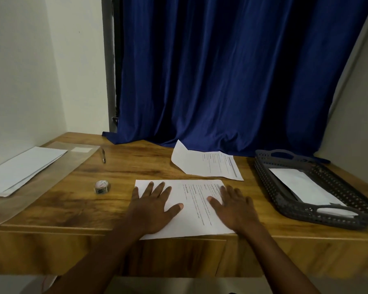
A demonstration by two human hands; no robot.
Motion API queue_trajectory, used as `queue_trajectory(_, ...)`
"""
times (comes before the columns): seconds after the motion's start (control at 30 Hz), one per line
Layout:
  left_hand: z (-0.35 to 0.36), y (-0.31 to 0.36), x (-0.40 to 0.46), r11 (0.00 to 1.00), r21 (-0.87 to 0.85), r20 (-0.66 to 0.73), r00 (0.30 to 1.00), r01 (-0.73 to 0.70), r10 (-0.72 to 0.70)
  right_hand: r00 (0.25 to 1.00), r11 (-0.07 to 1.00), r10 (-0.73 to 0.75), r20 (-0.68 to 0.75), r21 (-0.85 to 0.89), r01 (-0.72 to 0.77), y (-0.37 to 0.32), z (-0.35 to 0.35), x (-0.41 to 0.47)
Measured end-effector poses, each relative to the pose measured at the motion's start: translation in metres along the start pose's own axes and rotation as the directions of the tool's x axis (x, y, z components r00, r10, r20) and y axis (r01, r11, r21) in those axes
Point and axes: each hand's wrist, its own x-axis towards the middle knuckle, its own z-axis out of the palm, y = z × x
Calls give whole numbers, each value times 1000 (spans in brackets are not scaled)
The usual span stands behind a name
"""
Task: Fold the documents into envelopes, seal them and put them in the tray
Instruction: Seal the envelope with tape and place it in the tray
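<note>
A printed document (191, 206) lies flat at the desk's front edge. My left hand (152, 205) rests on its left half with fingers spread and straight. My right hand (232, 205) lies flat on its right half in the same way. A second printed sheet (206, 164) sits farther back, one corner curled up. White envelopes (23, 169) are stacked at the far left. The dark plastic tray (336, 216) stands at the right with a white envelope (306, 187) inside. A small tape roll (102, 187) sits left of the document.
A pen (103, 155) lies toward the back of the wooden desk (77, 209). A clear plastic sleeve (51, 177) lies under the envelopes. A blue curtain (221, 71) hangs behind the desk, with white walls on both sides.
</note>
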Motion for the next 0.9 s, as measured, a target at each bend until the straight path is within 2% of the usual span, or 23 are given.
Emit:
queue_trajectory(0.1,2,1,-1,1000,18,10,1000,21,-22,986,988,152,-63,39,-149,17,0,1)
queue_trajectory(0.27,3,2,0,999,28,14,999,31,-31,983,990,136,-123,62,-129,14,-1,-2)
queue_trajectory(0.37,2,4,-1,999,19,13,1000,28,-28,991,991,106,-83,86,-99,12,-7,-6)
queue_trajectory(0.53,1,3,-3,1000,4,-2,1000,20,-20,999,969,39,-3,243,-38,13,-17,-13)
queue_trajectory(0.67,0,3,-3,1000,7,-6,1000,0,0,999,930,-38,32,367,23,12,-25,-40)
queue_trajectory(0.9,2,3,-3,1000,9,-1,1000,-14,14,974,871,-172,148,485,80,-4,-37,-96)
